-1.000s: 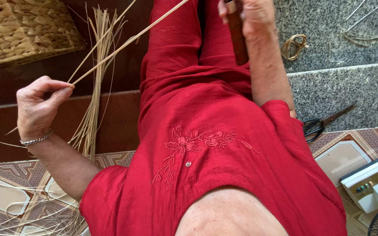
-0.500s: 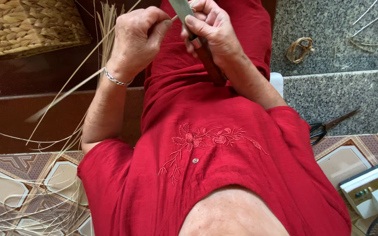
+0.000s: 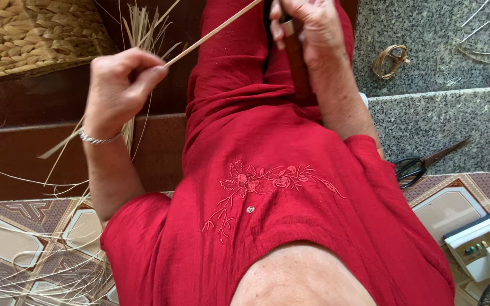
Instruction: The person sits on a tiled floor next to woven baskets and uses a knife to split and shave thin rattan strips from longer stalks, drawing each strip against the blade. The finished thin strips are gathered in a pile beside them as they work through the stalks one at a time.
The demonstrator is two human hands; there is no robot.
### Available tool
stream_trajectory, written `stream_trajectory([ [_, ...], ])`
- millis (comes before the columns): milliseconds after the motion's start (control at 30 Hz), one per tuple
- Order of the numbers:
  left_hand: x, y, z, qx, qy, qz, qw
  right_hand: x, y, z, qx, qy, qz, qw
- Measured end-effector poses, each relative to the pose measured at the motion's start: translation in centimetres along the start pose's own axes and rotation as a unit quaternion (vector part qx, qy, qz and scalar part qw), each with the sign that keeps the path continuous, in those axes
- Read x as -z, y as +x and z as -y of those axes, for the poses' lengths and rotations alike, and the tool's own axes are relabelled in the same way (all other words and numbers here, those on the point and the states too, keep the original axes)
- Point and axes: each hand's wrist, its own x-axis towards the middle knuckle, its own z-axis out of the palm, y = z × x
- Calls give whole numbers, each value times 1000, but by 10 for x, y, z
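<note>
Down on the patterned tile floor point(image 3: 7, 238), a sprawl of pale straw strands point(image 3: 41, 277) fans across the near left corner, thin, dry and springy. Up in the far left corner sits a woven basket point(image 3: 24, 39), chunky plaited fibre, golden and rough. To the right, a speckled grey granite step point(image 3: 443, 119) carries black-handled scissors point(image 3: 418, 167) at its near edge and a small coiled loop of fibre point(image 3: 391, 58) farther back.

Now the work itself: a long flat reed strip point(image 3: 211, 34), smooth and tan, runs slantwise from the left hand up to the right, above the lap in red cloth. The left hand point(image 3: 120, 85) is pinched narrow, thumb and forefinger nipping the strip's lower end, a silver bracelet point(image 3: 98, 138) at the wrist. The right hand point(image 3: 307, 28) is closed around a dark wooden-handled tool point(image 3: 297, 62) with a metal collar, held upright against the strip.

My read: the trick is even tension, the left pinch firm, the strip kept flat and straight against the tool so it doesn't twist or split.
</note>
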Motion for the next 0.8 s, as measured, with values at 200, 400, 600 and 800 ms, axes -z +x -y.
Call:
stream_trajectory([
  [200,15,-24,1,67,0,-2,998,10,0,3,-1,-6,-17,1000],
  [400,36,-47,13,71,0,-1,997,26,1,5,-20,1,-21,1000],
  [600,59,-76,30,143,-23,-25,989,56,1,0,13,-17,-41,999],
  [800,79,-101,49,183,-23,-44,982,79,5,-2,35,13,-32,999],
])
